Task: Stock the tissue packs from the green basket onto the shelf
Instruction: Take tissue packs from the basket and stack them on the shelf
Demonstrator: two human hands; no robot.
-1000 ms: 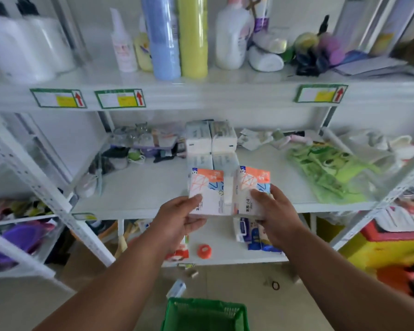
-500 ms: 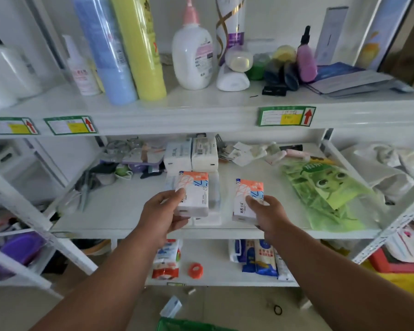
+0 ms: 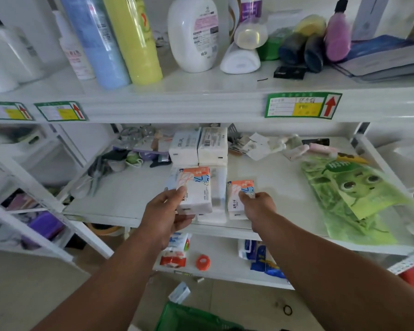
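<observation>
You're in a small shop: white metal shelving (image 3: pixel 201 106) with green-bordered price labels (image 3: pixel 302 105) with red arrows on the shelf edge, toiletry bottles (image 3: pixel 194 32) on the far upper tier, packaged tissue packs (image 3: pixel 198 145) mid-shelf, green shopping basket (image 3: pixel 189 318) near the floor.

I had only one view, the head camera, so no second view shared the scene. It looked forward and down from above both forearms, close to the middle shelf (image 3: pixel 134 201). The wide lens bent the shelf edges. The top shelf (image 3: pixel 201 108) filled the upper part, and the floor and the basket (image 3: pixel 189 317) showed at the bottom edge.
</observation>
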